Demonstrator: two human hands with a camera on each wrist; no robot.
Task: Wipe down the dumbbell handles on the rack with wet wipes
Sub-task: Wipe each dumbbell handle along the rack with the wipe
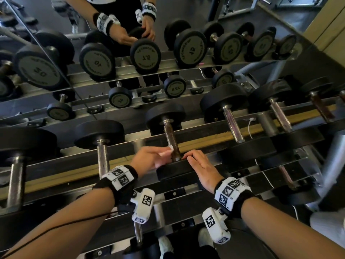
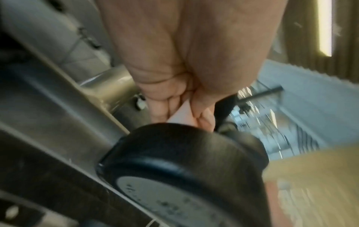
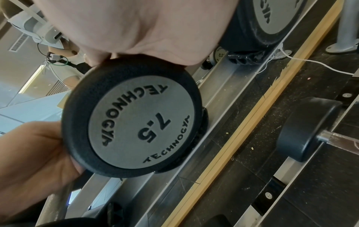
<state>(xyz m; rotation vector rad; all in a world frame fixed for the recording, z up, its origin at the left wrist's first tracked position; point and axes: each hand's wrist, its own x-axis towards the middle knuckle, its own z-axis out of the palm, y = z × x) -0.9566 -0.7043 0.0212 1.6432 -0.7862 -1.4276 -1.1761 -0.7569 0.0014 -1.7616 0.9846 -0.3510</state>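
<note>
Left hand [image 1: 149, 157] pinches the wet wipe [image 1: 166, 151] against the 7.5 dumbbell's [image 3: 132, 116] rusty handle [image 1: 172, 141], dead centre on the rack [image 1: 205, 142]. Right hand [image 1: 202, 168], at three o'clock of it, rests with straight fingers on the near weight head.

Metal rack [image 1: 205, 144], angled rails; row of black dumbbells [image 1: 231, 116] resting across rails, handles exposed.
</note>
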